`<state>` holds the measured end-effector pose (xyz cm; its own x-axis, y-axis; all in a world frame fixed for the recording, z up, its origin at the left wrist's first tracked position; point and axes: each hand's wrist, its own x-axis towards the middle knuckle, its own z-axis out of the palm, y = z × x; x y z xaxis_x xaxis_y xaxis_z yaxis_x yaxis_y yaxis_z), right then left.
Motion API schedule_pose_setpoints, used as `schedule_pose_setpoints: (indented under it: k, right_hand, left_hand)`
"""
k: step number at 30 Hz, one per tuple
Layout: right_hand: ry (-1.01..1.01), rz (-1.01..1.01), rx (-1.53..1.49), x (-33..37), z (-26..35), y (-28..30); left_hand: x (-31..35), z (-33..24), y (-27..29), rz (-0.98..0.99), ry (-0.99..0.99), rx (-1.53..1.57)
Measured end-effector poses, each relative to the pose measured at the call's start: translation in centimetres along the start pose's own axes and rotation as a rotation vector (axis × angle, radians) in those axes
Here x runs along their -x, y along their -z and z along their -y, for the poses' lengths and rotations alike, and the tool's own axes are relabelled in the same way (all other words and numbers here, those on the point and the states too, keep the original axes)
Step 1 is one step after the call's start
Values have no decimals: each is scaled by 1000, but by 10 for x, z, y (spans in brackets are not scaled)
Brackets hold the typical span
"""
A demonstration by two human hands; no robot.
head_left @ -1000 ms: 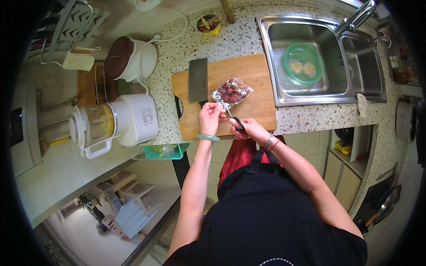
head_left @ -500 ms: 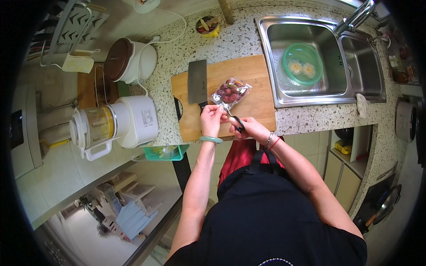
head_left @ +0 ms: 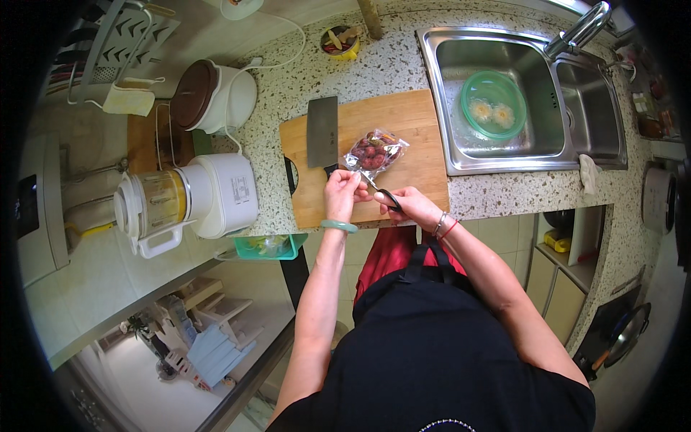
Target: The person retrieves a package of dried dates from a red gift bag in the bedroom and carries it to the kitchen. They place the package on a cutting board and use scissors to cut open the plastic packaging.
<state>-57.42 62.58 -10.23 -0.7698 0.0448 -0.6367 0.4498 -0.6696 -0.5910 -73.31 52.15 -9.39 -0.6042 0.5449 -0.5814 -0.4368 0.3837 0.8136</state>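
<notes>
On the wooden cutting board (head_left: 410,151) lies a clear plastic bag (head_left: 374,150) of dark red dried fruits that look like jujubes. My left hand (head_left: 344,193) pinches the gathered near end of this bag. In my right hand (head_left: 410,205) are black-handled scissors (head_left: 389,199), their blades directed at the bag's neck beside my left fingers. Whether the blades have closed on the plastic is too small to tell. A cleaver (head_left: 322,133) rests flat on the board's left side, its dark handle partly hidden behind my left hand.
Right of the board is a steel sink (head_left: 450,137) holding a green bowl (head_left: 471,108) with two pale round pieces in water. A white blender (head_left: 223,194) and a white cooker with brown lid (head_left: 234,93) stand left. A yellow cup (head_left: 348,54) sits behind; a green bin (head_left: 288,248) hangs at the counter edge.
My two hands have barely moved; the scissors are turned slightly differently in my right hand. The whole view has shifted a little. The bag stays on the board.
</notes>
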Motion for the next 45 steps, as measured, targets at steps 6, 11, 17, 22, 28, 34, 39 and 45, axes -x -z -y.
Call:
schedule_pose_setpoints:
  k: [6, 11, 17, 22, 28, 34, 39, 45]
  right_hand:
    - [1, 29, 8, -1, 0, 2]
    - [-40, 83, -79, -1, 8, -3]
    - [-37, 54, -100, -4, 4, -2]
    - [-5, 46, -52, -5, -1, 2]
    - [-38, 43, -96, -4, 1, -2]
    - [-27, 41, -167, -8, 2, -2]
    - [-4, 56, -133, -5, 3, 0]
    - [-52, 83, -223, -3, 8, -4]
  left_hand:
    - [0, -1, 3, 43, 32, 13]
    - [2, -3, 3, 62, 66, 33]
    - [3, -7, 3, 71, 86, 40]
    - [4, -9, 2, 65, 105, 38]
    - [4, -12, 3, 89, 127, 49]
    - [5, -16, 3, 152, 128, 44]
    - [5, -19, 3, 171, 142, 28]
    - [2, -19, 4, 236, 145, 10]
